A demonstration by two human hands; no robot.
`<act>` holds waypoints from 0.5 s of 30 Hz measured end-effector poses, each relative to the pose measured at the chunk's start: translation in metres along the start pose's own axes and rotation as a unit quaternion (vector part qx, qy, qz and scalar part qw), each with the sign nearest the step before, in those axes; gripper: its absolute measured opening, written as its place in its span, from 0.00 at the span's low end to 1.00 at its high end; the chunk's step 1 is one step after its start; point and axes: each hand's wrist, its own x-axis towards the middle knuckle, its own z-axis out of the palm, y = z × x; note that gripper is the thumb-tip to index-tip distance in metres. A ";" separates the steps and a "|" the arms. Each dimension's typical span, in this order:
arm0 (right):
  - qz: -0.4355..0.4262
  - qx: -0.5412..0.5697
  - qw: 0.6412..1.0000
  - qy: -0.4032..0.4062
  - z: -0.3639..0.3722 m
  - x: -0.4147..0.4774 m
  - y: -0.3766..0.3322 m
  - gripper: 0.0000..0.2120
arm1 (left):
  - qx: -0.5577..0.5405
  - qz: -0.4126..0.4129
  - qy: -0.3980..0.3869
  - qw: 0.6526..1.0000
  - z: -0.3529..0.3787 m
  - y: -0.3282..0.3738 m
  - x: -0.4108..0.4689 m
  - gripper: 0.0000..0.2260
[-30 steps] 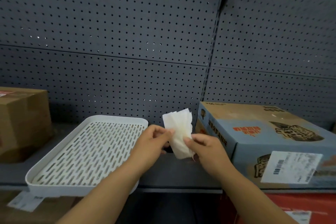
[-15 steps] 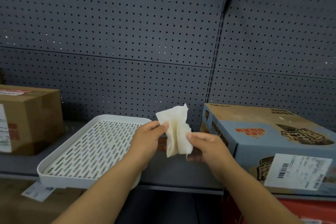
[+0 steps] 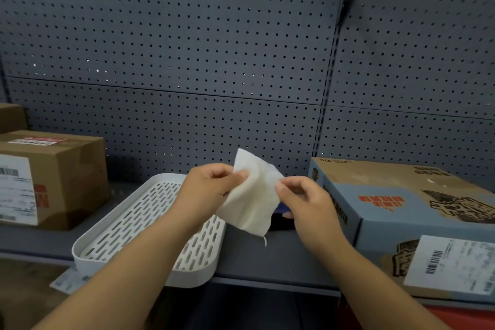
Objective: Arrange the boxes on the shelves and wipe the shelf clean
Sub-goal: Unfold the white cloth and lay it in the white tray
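Left of hands: brown carton (image 3: 61, 177), slotted white tray (image 3: 139, 225). Left hand (image 3: 211, 187) and right hand (image 3: 305, 195) each pinch an edge of the white wipe (image 3: 251, 198), now unfolded wider than before. Right: printed blue box (image 3: 417, 211). Judgement: wiping of the shelf (image 3: 267, 262) imminent.

Against the dark grey pegboard (image 3: 171, 61) dotted with small holes, a white cloth (image 3: 251, 201) hangs above a white slotted tray (image 3: 139, 222), with a plain brown box (image 3: 61, 177) to the tray's left and a blue-and-tan printed box (image 3: 401, 209) with orange lettering to its right.
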 end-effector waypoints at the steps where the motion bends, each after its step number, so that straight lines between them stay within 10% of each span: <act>1: 0.006 0.030 0.999 -0.025 0.002 0.001 -0.005 0.05 | 0.013 0.008 -0.008 1.000 0.000 0.004 -0.001 0.12; 8: 0.052 0.130 0.986 -0.094 0.010 0.008 -0.025 0.10 | 0.081 0.005 -0.073 0.994 -0.002 0.015 -0.005 0.09; 15: 0.090 0.213 0.971 -0.059 0.013 0.011 -0.020 0.07 | -0.076 -0.088 -0.056 0.992 -0.013 0.010 0.004 0.09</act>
